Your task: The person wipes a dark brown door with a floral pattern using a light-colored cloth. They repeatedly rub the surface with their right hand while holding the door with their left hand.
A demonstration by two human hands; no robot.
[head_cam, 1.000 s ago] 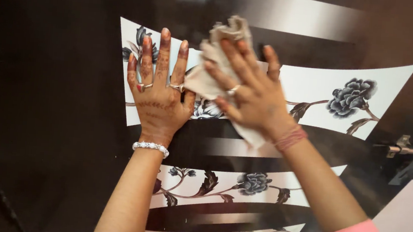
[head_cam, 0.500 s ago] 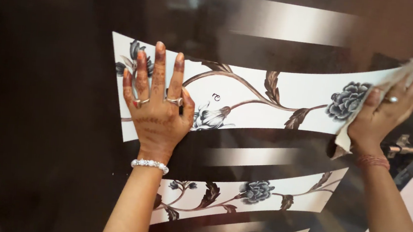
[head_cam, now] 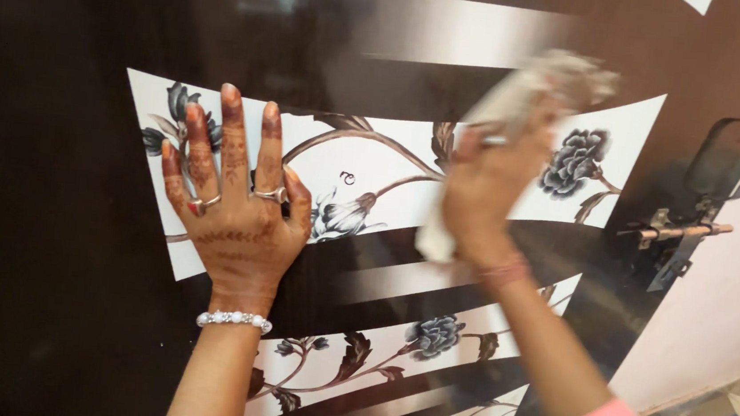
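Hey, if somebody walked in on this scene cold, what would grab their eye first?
Probably the dark glossy door with its white bands of grey flowers and brown vines. The left hand, hennaed and ringed, lies flat with spread fingers on the widest band. Just to its right, the right hand presses a crumpled pale cloth against that band, near the metal latch at the door's edge.

**Counting what is showing**

Two hands are showing: the left hand (head_cam: pixel 236 214) and the right hand (head_cam: pixel 485 191). One cloth (head_cam: pixel 523 92) is showing. One dark door (head_cam: pixel 49 207) is showing, with three white flower bands (head_cam: pixel 392 156) running across it. Two rings (head_cam: pixel 271 195) are sitting on the left hand, and one bead bracelet (head_cam: pixel 233 320) is sitting on its wrist. One metal latch (head_cam: pixel 675 235) is showing on the door.
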